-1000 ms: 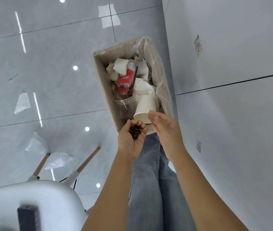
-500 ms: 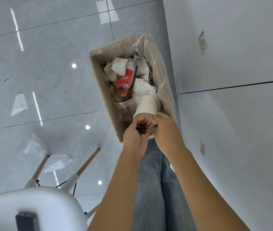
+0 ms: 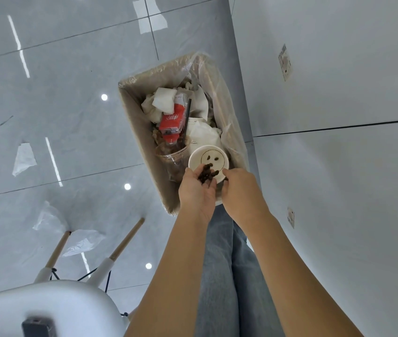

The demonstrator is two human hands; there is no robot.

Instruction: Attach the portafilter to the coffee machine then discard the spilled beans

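My left hand (image 3: 196, 193) is cupped around a small pile of dark coffee beans (image 3: 206, 175) and tilts forward over the near end of the trash bin (image 3: 129, 110). Beans are sliding off my fingertips into a white paper cup (image 3: 207, 158) that lies among the rubbish, and a few beans rest inside it. My right hand (image 3: 241, 190) is close beside the left, fingers curled down against the edge of the left palm, with nothing seen in it. The portafilter and coffee machine are out of view.
The lined bin holds tissues, a red-labelled bottle (image 3: 171, 122) and a clear plastic cup (image 3: 173, 161). It stands against a white wall (image 3: 339, 166) on the right. A white chair (image 3: 47, 307) with wooden legs is at the lower left, on a glossy grey tiled floor.
Both hands have moved forward over the bin. My left hand has tipped further, and beans now fall from it into the paper cup.
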